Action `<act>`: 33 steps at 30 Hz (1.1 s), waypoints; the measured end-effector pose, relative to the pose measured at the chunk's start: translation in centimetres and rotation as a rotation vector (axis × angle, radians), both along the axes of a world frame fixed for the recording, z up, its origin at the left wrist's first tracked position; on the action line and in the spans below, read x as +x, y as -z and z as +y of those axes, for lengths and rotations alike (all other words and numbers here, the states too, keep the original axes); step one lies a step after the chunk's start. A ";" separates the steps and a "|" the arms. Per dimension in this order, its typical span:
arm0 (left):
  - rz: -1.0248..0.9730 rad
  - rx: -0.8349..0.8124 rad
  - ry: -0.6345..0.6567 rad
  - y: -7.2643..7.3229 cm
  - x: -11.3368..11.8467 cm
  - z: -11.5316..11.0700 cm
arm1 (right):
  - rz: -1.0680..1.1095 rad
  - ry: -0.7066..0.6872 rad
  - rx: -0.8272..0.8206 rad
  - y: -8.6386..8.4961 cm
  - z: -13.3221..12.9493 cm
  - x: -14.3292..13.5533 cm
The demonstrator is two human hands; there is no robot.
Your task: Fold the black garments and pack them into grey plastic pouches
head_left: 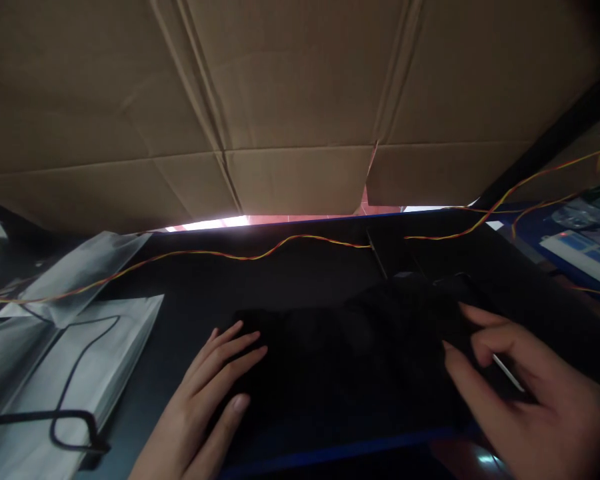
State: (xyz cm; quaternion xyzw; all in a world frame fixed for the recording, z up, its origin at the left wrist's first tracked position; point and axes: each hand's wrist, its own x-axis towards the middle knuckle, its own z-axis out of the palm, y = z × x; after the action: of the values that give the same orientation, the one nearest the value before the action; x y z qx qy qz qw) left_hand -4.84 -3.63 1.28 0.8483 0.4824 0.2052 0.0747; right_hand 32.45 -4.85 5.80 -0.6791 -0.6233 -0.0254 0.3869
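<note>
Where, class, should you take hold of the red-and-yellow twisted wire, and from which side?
Probably pinch the twisted wire at its bowed middle stretch, from above on the near side, where the left hand is. It is thin and uncovered there; farther right it drops from view at a dark flat thing, and at left its line crosses a plastic bag.

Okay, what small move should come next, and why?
Perhaps smooth the dark material gently rightward: the right hand, curled, is at its right side, and the left hand, spread at its left edge, could steady it. It's too dark to confirm any grip.
</note>
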 end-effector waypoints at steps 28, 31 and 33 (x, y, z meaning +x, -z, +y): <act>-0.030 0.083 0.131 -0.2 -0.5 0.6 | 0.251 -0.116 -0.406 2.2 0.7 -2.8; -0.025 0.077 0.181 -1.0 0.6 0.3 | 0.077 -0.036 -0.314 -0.2 0.8 -1.8; -0.028 0.069 0.261 -1.4 1.9 0.3 | -0.098 0.005 -0.215 -1.5 1.0 -2.8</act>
State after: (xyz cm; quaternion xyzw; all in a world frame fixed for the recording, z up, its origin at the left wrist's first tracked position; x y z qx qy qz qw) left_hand -2.95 -3.38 2.73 0.9031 0.3594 0.2219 0.0782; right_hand 29.63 -3.89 7.27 -0.7161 -0.6389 0.0077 0.2809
